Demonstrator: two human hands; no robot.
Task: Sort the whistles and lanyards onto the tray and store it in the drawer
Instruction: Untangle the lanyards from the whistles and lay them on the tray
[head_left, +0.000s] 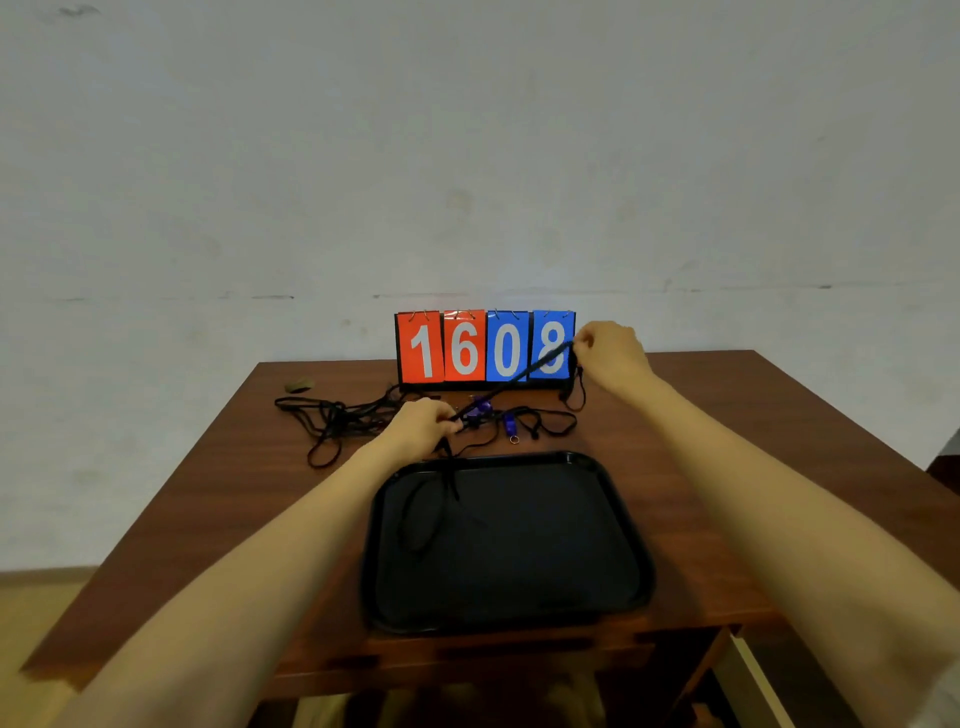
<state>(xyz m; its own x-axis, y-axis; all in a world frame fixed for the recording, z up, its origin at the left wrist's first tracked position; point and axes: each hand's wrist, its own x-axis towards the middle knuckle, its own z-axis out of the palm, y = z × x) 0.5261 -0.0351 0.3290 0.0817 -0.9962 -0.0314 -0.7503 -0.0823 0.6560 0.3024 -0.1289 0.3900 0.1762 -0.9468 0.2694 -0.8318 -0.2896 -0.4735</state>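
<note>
Tray (519, 551); lanyard (519, 376) taut between left hand (421, 423), right hand (613, 353)

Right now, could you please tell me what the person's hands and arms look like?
The left hand and right hand are bare: no gloves, and no ring, watch or bracelet shows. The left forearm and right forearm are uncovered to the picture's edge; a pale scrap at the lower right corner may be a sleeve.

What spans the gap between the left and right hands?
Head view: a black lanyard stretched taut from left hand to right hand, crossing the scoreboard.
</note>
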